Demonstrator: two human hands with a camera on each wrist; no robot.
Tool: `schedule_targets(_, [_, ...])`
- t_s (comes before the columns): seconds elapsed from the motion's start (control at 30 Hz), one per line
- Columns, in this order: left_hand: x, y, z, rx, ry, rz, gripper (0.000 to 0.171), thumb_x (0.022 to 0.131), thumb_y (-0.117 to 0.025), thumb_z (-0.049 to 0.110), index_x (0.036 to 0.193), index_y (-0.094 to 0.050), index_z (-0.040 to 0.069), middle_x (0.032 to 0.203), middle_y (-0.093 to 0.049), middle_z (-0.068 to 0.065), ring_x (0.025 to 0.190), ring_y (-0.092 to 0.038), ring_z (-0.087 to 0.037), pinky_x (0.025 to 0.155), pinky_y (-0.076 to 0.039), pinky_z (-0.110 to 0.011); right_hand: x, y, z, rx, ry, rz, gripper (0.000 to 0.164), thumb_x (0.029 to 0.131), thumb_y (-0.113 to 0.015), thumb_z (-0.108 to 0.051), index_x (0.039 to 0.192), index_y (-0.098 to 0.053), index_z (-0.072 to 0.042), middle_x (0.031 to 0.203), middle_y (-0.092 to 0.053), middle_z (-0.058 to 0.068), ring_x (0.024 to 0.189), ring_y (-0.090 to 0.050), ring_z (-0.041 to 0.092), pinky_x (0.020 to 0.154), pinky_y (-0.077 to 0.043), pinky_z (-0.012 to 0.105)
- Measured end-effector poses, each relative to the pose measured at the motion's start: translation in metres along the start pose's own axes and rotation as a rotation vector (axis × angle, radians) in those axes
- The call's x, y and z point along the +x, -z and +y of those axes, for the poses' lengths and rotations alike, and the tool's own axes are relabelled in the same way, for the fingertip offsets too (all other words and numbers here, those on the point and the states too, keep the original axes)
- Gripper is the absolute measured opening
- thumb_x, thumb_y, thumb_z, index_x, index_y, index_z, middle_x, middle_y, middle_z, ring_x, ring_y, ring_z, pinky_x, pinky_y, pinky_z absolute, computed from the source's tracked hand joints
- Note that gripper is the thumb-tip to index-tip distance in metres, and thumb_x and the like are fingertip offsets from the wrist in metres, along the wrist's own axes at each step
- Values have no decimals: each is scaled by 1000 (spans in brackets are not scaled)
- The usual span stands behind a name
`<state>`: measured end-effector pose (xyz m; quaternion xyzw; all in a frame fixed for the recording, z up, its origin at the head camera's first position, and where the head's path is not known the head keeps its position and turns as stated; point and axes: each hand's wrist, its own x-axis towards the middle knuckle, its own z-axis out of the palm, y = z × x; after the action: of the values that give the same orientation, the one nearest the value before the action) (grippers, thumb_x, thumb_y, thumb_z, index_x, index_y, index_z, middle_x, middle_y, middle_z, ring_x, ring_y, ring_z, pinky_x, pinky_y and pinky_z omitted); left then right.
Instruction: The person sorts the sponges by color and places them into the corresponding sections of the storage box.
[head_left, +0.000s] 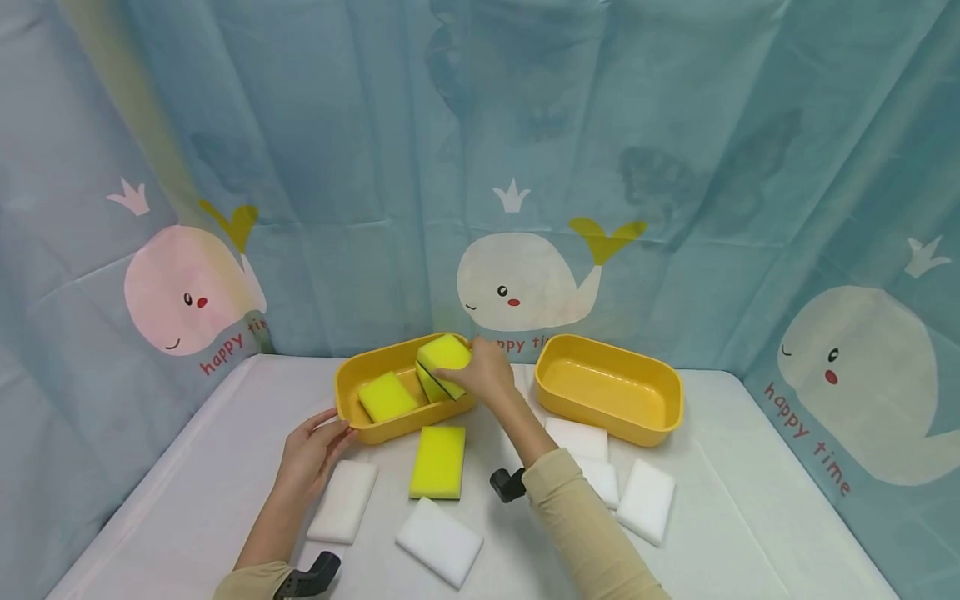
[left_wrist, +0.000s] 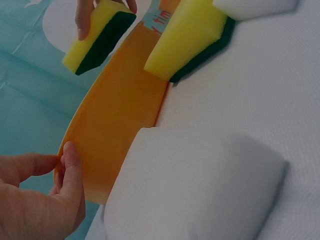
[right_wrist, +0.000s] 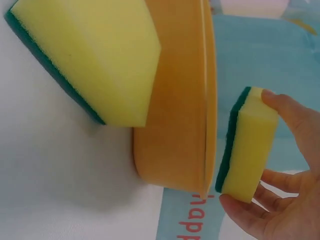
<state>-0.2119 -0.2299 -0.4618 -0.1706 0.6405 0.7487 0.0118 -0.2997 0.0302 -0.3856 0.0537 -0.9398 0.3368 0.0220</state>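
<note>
My right hand [head_left: 486, 373] grips a yellow sponge [right_wrist: 250, 145] with a green scouring side, held over the right end of the left yellow tub [head_left: 386, 431]. Inside that tub lie a flat yellow sponge [head_left: 387, 397] and another yellow sponge [head_left: 430, 387], partly hidden behind the held one. My left hand [head_left: 311, 454] pinches the tub's near left rim between thumb and fingers, as the left wrist view shows [left_wrist: 45, 192]. One more yellow sponge [head_left: 438, 462] rests on the table in front of the tub, its green side down.
A second yellow tub [head_left: 611, 387], with nothing in it, stands at the right. White sponges lie on the table: one [head_left: 342, 502] by my left hand, one [head_left: 440, 542] at the front, and several [head_left: 647, 502] near the right tub. A whale-print curtain [head_left: 405, 275] hangs behind.
</note>
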Motion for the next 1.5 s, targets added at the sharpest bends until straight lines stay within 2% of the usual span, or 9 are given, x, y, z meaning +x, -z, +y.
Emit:
schedule_targets(0.13, [-1, 0, 1, -3, 0, -1, 64, 110, -53, 8, 165, -23, -1, 149, -42, -22, 97, -69, 0, 96, -56, -20, 4, -4, -3, -3, 5, -2, 77, 86, -86, -50, 136, -60, 1, 120, -67, 15, 101, -63, 28, 87, -59, 42])
schedule_targets(0.37, [-2, 0, 1, -4, 5, -7, 64, 110, -53, 9, 166, -22, -1, 156, -37, -23, 98, -69, 1, 98, -55, -21, 11, -10, -7, -48, 8, 4, 81, 87, -83, -53, 142, -58, 0, 130, -65, 18, 117, -62, 32, 97, -57, 46])
schedule_targets(0.63, [-2, -1, 1, -13, 2, -5, 63, 110, -52, 8, 165, -23, -2, 155, -38, -24, 96, -69, 1, 96, -56, -20, 20, -17, -8, -101, -46, -3, 84, 87, -82, -59, 142, -57, 0, 135, -62, 19, 122, -61, 34, 98, -58, 46])
schedule_targets(1.1, [-2, -1, 1, -10, -1, -10, 63, 110, -53, 8, 165, -23, -2, 154, -38, -24, 96, -69, 0, 96, -56, -19, 16, -23, -7, -123, -74, 30, 90, 88, -79, -62, 146, -52, 1, 143, -57, 21, 128, -60, 35, 99, -58, 48])
schedule_targets(1.27, [-1, -1, 1, -9, -2, -11, 63, 110, -53, 8, 165, -23, -2, 152, -39, -23, 93, -69, 1, 96, -56, -19, 14, -22, -6, -89, -79, 28, 89, 88, -79, -61, 146, -52, 2, 143, -57, 22, 128, -60, 35, 102, -57, 48])
schedule_targets(1.5, [-2, 0, 1, -9, -3, -15, 63, 110, -53, 8, 165, -23, -2, 154, -38, -24, 99, -69, -1, 96, -56, -19, 7, -20, -2, -1, -25, 53, 83, 89, -81, -55, 144, -54, 2, 139, -60, 21, 126, -59, 35, 105, -55, 49])
